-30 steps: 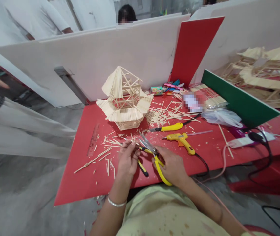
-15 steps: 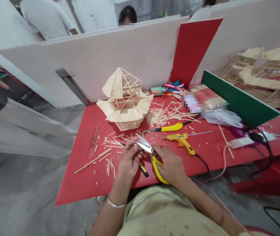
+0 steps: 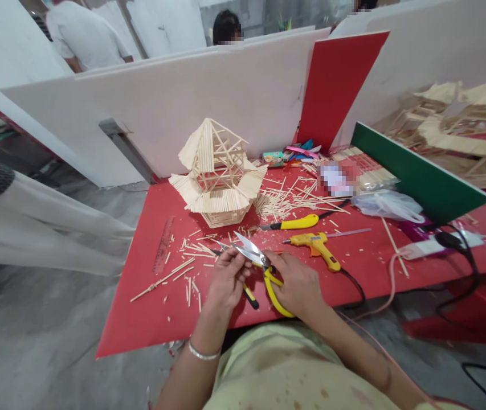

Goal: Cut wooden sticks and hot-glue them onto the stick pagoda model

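My right hand (image 3: 297, 285) grips the yellow handles of a pair of scissors (image 3: 256, 254). The blades are parted and point away to the left. Right at the blades, the fingers of my left hand (image 3: 227, 282) are pinched together; whatever lies between them is too small to make out. A black and yellow tool handle (image 3: 250, 296) lies on the table under my hands. Beyond them stands a model pavilion made of thin wooden sticks (image 3: 223, 199), its roof partly covered. Cut stick pieces (image 3: 200, 249) lie scattered around its base.
On the red tabletop (image 3: 140, 319) are a yellow utility knife (image 3: 298, 222), a yellow glue gun (image 3: 322, 249), a clear ruler (image 3: 163, 245), a stick pile (image 3: 285, 199) and a plastic bag (image 3: 388, 204). A green board (image 3: 417, 171) leans at right; white panels (image 3: 183, 102) stand behind. Cords run along the right.
Both hands keep nearly the same pose, with the scissors still parted at my left fingertips. At the far left, another person's outstretched hand has moved away. My view has shifted slightly.
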Motion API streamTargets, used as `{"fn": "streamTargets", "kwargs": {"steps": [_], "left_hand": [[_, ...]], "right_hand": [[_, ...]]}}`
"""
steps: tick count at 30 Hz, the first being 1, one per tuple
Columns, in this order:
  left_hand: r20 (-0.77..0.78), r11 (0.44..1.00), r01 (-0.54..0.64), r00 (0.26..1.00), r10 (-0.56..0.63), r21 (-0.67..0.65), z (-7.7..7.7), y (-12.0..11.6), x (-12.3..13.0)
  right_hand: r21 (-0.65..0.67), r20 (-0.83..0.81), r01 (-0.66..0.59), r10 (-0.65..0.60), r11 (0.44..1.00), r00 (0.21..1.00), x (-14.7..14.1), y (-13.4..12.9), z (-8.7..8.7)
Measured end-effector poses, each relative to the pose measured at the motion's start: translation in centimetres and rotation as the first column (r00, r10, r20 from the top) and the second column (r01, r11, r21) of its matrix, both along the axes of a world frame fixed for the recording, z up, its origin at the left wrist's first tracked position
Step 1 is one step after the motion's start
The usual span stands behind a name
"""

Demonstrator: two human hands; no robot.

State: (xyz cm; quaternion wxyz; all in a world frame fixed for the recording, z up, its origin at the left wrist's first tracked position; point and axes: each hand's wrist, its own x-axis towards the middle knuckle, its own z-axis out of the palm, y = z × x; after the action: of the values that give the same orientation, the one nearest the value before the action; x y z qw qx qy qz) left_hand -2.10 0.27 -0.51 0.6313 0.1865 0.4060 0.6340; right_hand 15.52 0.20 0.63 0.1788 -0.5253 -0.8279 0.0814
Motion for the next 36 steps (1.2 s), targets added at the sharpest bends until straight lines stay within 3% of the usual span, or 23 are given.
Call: {"fn": "streamTargets", "kwargs": {"steps": [3,11,15,23,30,36], "left_hand": [[-0.123,0.999,0.032,0.992,-0.028,0.03,0.7,-0.2,0.1],[-0.291,0.98,-0.135,0.941,0.174,0.148,1.4,0.9,-1.4],[-0.423,0.978,-0.029,0.899,0.117,0.208,1.5,0.9,-2.1],[-0.603,0.98,0.1,0.798,0.024,0.172,1.9,0.1,-2.7],[-0.687,0.948,0.212,0.727,0.009,0.236,2.1,0.2,-3.5],[-0.695,0.946,0.229,0.719,-0.005,0.23,2.2,0.1,-3.7]], "right_hand": [[0.009,0.025,-0.007,0.007,1.0,1.0,0.1,0.2,0.1],[-0.032,-0.029,-0.035,0.034,0.999,0.999,0.0,1.3,1.3],[0.018,-0.02,-0.064,0.065,0.998,0.998,0.0,1.7,1.9],[-0.05,-0.068,-0.126,0.122,0.991,0.99,0.4,1.4,1.8],[-0.137,-0.197,-0.211,0.182,0.968,0.963,0.6,1.4,1.6],[-0.166,-0.218,-0.227,0.189,0.96,0.957,0.6,1.3,1.8]]}}
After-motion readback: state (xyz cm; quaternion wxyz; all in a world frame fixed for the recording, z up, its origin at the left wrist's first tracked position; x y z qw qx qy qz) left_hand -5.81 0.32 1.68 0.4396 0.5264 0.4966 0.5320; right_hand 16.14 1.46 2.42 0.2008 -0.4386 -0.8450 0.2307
